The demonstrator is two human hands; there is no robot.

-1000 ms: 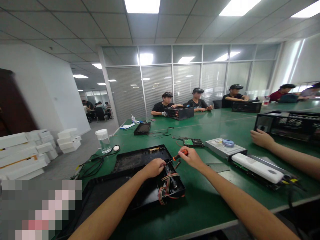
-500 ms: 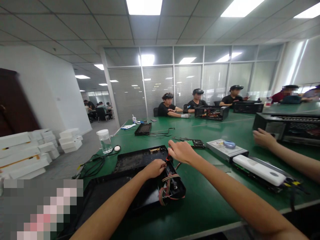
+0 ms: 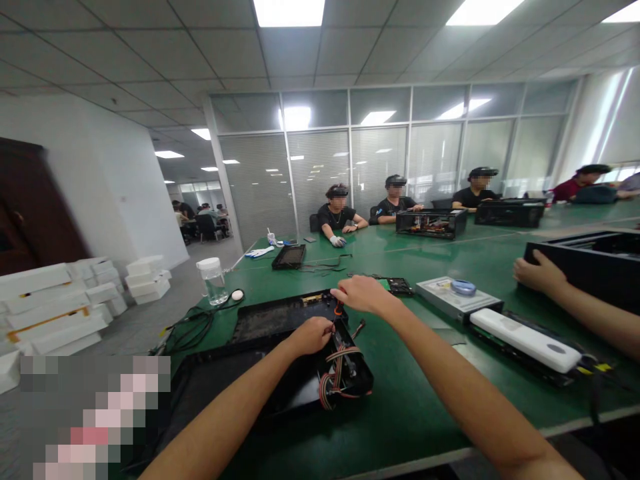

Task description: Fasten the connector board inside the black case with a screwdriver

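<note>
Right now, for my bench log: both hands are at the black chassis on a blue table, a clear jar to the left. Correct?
No: the head view shows the table is green, not blue. The left hand and right hand are at the black chassis, the clear jar to the left.

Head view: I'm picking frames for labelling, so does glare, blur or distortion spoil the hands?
Head view: ceiling lights blown out white; wide-angle lens bows the edge of the green table and stretches both forearms; left hand and right hand lit evenly, only slightly soft; a pixelated block masks the lower-left corner.
</note>
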